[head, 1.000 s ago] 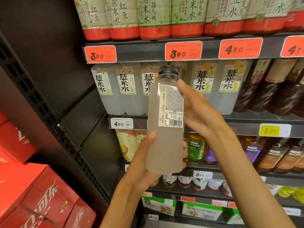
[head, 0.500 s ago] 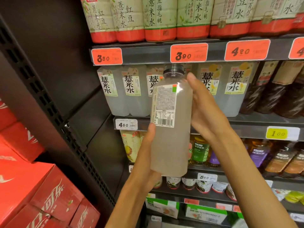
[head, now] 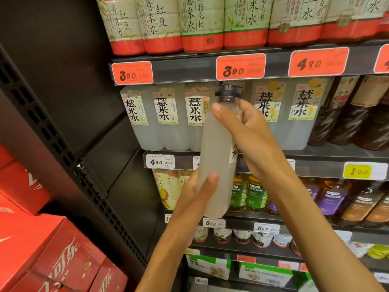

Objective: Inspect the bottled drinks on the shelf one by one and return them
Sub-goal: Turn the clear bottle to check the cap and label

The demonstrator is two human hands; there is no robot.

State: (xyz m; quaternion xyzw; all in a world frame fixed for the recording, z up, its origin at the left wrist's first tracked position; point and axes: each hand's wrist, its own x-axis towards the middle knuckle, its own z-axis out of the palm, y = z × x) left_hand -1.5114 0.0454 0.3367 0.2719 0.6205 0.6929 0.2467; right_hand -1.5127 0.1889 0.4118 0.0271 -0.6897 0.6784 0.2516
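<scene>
Both hands hold one bottle [head: 214, 148] in front of the middle shelf [head: 328, 165]: the left hand [head: 197, 192] cups its lower body, the right hand [head: 246, 131] wraps its shoulder under the dark ribbed cap [head: 227, 92]. Clear smooth plastic, cloudy pale liquid inside. Its barcode label, facing the camera half a second ago, has turned away rightward. Similar pale bottles [head: 160, 116] stand behind.

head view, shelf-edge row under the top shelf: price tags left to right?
Orange tag 3.50 → orange tag 3.90 → orange tag 4.20 → a fourth orange tag, cut off by the right edge, number unreadable.
</scene>
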